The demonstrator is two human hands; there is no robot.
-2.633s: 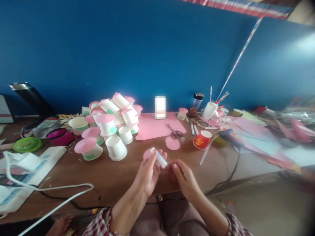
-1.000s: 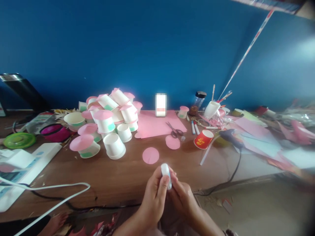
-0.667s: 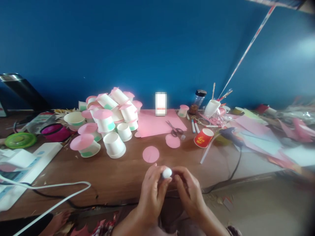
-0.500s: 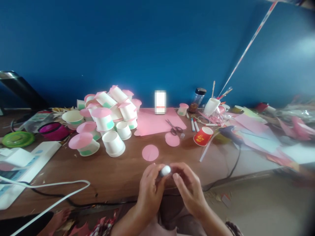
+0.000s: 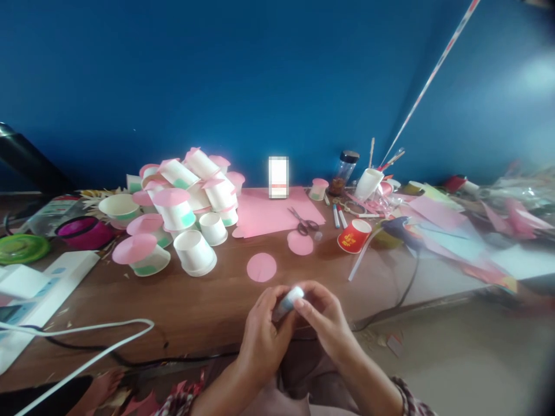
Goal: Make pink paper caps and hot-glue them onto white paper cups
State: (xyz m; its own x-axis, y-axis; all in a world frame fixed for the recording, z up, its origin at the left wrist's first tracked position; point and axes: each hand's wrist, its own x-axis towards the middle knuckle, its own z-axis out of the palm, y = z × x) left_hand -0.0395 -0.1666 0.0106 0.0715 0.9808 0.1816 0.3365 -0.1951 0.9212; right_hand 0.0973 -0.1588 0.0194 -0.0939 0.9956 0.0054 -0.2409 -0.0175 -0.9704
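Gripping small white-and-blue tube (image 5: 286, 303) w/ L hand (image 5: 263, 325), closed round its body; tilted, white end up & to the R, in front of lap nr front edge of brown table (image 5: 225, 300). Also closed on that white end w/ thumb & fingers of R hand (image 5: 328, 315); can't tell how far fingers wrap behind. Just beyond hands, flat on table: pink disc (image 5: 261, 267). Further back & to R: second pink disc (image 5: 300, 243), right by handles of dark scissors (image 5: 302, 224), w/ blades lying on big pink sheet (image 5: 266, 214). Beside these, tiny clear cap (image 5: 318, 236). To R: red cup w/ yellow print (image 5: 354, 236), upside down, tilted; translucent stick (image 5: 359, 263) close by; couple of markers (image 5: 339, 216) behind; lidded jar (image 5: 344, 172) nr blue wall (image 5: 217, 75). Far R: paper scraps (image 5: 451, 231), blurred. To L: pile of white cups w/ pink tops (image 5: 191, 185), some upright, some on their sides, approx. level w/ pink sheet; in front of pile, upside-down white cup (image 5: 195, 254) & smaller one (image 5: 212, 229) just behind. Far L: white power strip (image 5: 65, 277), w/ white cable (image 5: 113, 346) looping over table nr front.
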